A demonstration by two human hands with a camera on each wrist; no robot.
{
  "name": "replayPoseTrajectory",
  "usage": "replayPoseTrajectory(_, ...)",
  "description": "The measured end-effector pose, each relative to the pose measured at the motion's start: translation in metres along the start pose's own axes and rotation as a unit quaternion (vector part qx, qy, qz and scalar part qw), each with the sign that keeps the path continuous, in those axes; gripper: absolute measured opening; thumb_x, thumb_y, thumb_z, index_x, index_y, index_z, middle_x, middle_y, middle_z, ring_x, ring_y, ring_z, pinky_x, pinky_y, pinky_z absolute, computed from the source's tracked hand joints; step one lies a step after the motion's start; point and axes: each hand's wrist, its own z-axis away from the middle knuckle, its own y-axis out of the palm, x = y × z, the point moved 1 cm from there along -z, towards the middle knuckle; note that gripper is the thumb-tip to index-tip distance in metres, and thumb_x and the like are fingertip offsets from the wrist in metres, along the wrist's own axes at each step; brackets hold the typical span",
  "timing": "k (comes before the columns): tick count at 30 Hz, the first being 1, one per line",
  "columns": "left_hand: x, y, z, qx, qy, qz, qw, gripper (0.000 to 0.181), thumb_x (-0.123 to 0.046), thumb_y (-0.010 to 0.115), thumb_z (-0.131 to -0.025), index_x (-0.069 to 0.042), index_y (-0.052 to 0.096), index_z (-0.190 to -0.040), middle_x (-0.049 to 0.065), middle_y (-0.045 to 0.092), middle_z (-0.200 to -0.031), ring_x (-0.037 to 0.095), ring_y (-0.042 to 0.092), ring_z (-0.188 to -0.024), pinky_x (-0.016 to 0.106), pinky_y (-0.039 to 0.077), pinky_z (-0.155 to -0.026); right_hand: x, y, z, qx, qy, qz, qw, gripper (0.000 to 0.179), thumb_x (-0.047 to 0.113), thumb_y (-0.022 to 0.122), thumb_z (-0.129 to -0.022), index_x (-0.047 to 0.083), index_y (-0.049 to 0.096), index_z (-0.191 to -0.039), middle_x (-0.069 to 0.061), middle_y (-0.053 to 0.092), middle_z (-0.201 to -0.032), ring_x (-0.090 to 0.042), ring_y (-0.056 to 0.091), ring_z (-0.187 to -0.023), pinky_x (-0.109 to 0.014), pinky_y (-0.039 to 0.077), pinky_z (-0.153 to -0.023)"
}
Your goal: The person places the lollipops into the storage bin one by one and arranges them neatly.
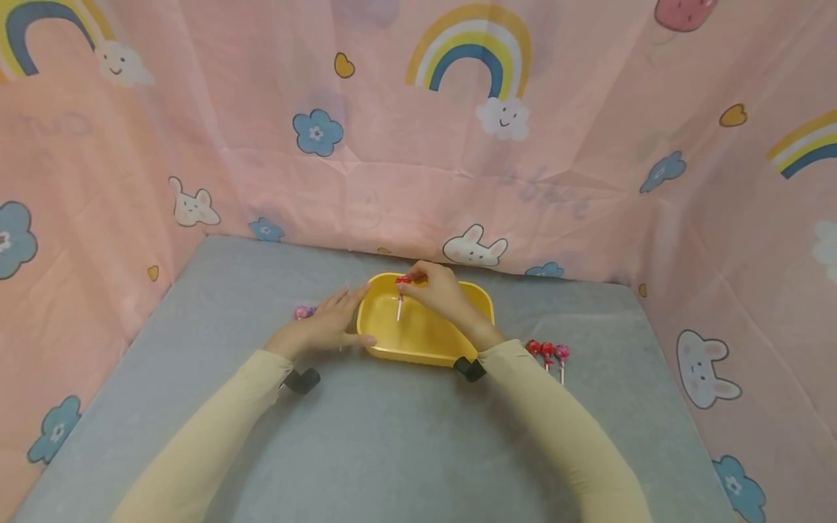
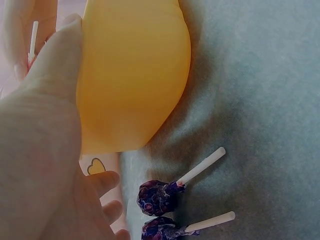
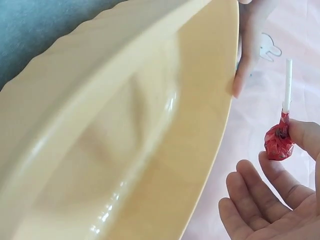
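Held lollipop (image 1: 400, 299): head partly covered by the right hand (image 1: 439, 292), seen from overhead.
Purple lollipops (image 2: 155, 198): mostly behind the left hand (image 1: 327, 323); the left wrist view crops one.
Yellow tray (image 1: 405, 354): runs past both wrist views' edges.
Cloth lettering (image 1: 552, 195): too faint to read.

Pink curtain (image 1: 392, 181) that hung behind and beside a grey table (image 1: 392, 450), printed rainbow (image 1: 468, 33) that ended in a smiling cloud (image 1: 503, 118), blue flower (image 1: 317, 133) that sat to its left, white rabbit (image 1: 475, 250) that lay near the table's far edge
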Motion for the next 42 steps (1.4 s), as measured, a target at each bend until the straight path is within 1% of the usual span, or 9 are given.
replayPoseTrajectory(3, 0.001, 0.0, 0.0, 0.001, -0.001, -0.004, 1.0, 0.109, -0.067, 0.062, -0.085, -0.024, -0.005, -0.16, 0.012, 0.01, -0.168, 0.04, 0.002, -0.156, 0.063, 0.01, -0.124, 0.001, 0.005, -0.001, -0.001, -0.001, -0.005, 1.0, 0.03, 0.034, 0.074, -0.089, 0.009, 0.068, -0.103, -0.009, 0.071, -0.107, -0.026, 0.065, -0.107, -0.039, 0.055, -0.098)
replayPoseTrajectory(8, 0.001, 0.0, 0.0, 0.001, -0.004, -0.002, 1.0, 0.108, -0.065, 0.063, -0.086, -0.025, -0.005, -0.16, 0.011, 0.011, -0.168, 0.04, 0.002, -0.156, 0.063, 0.011, -0.124, 0.0, 0.013, -0.003, -0.005, -0.012, -0.015, 0.9998, 0.029, 0.033, 0.074, -0.089, 0.008, 0.068, -0.102, -0.009, 0.071, -0.106, -0.025, 0.065, -0.106, -0.039, 0.056, -0.097)
replayPoseTrajectory(13, 0.0, 0.0, 0.001, 0.0, -0.003, 0.001, 1.0, 0.108, -0.063, 0.064, -0.086, -0.024, -0.004, -0.16, 0.011, 0.01, -0.169, 0.039, 0.002, -0.156, 0.064, 0.011, -0.123, -0.003, 0.022, -0.005, -0.005, -0.015, -0.017, 0.9997, 0.028, 0.035, 0.073, -0.089, 0.01, 0.068, -0.101, -0.008, 0.072, -0.106, -0.024, 0.066, -0.104, -0.039, 0.056, -0.094)
replayPoseTrajectory(17, 0.001, 0.001, 0.0, 0.0, -0.001, -0.003, 1.0, 0.109, -0.065, 0.063, -0.086, -0.023, -0.004, -0.16, 0.01, 0.01, -0.169, 0.04, 0.002, -0.156, 0.063, 0.012, -0.123, -0.006, 0.029, -0.006, -0.001, -0.012, -0.013, 0.9998, 0.027, 0.036, 0.072, -0.09, 0.012, 0.069, -0.101, -0.006, 0.073, -0.106, -0.023, 0.067, -0.104, -0.037, 0.057, -0.091)
replayPoseTrajectory(22, 0.001, 0.001, 0.001, -0.003, 0.005, -0.005, 1.0, 0.109, -0.065, 0.062, -0.086, -0.022, -0.004, -0.161, 0.01, 0.01, -0.169, 0.04, 0.003, -0.156, 0.062, 0.012, -0.124, -0.007, 0.035, -0.007, -0.008, -0.011, -0.019, 0.9997, 0.026, 0.034, 0.073, -0.09, 0.011, 0.069, -0.1, -0.006, 0.073, -0.104, -0.023, 0.067, -0.102, -0.037, 0.057, -0.089)
replayPoseTrajectory(29, 0.001, 0.0, 0.001, -0.011, 0.022, -0.007, 0.9997, 0.109, -0.063, 0.063, -0.087, -0.017, -0.002, -0.161, 0.012, 0.01, -0.168, 0.043, 0.005, -0.154, 0.063, 0.013, -0.123, -0.008, 0.043, -0.01, -0.007, 0.0, -0.028, 0.9996, 0.029, 0.034, 0.073, -0.089, 0.009, 0.068, -0.102, -0.007, 0.072, -0.104, -0.023, 0.066, -0.101, -0.036, 0.057, -0.089)
replayPoseTrajectory(35, 0.001, 0.001, -0.001, -0.014, 0.027, -0.006, 0.9995, 0.108, -0.06, 0.065, -0.087, -0.016, -0.001, -0.161, 0.012, 0.011, -0.168, 0.044, 0.006, -0.154, 0.063, 0.012, -0.123, -0.013, 0.053, -0.013, -0.003, 0.007, -0.039, 0.9992, 0.029, 0.035, 0.073, -0.09, 0.01, 0.068, -0.104, -0.006, 0.071, -0.104, -0.022, 0.066, -0.1, -0.035, 0.058, -0.091)
replayPoseTrajectory(42, 0.002, 0.002, -0.001, -0.012, 0.024, -0.005, 0.9996, 0.107, -0.058, 0.065, -0.088, -0.017, -0.002, -0.161, 0.014, 0.012, -0.168, 0.044, 0.005, -0.154, 0.063, 0.012, -0.123, -0.016, 0.061, -0.013, 0.002, 0.009, -0.055, 0.9985, 0.028, 0.033, 0.072, -0.091, 0.009, 0.069, -0.104, -0.006, 0.071, -0.103, -0.022, 0.065, -0.099, -0.035, 0.058, -0.091)
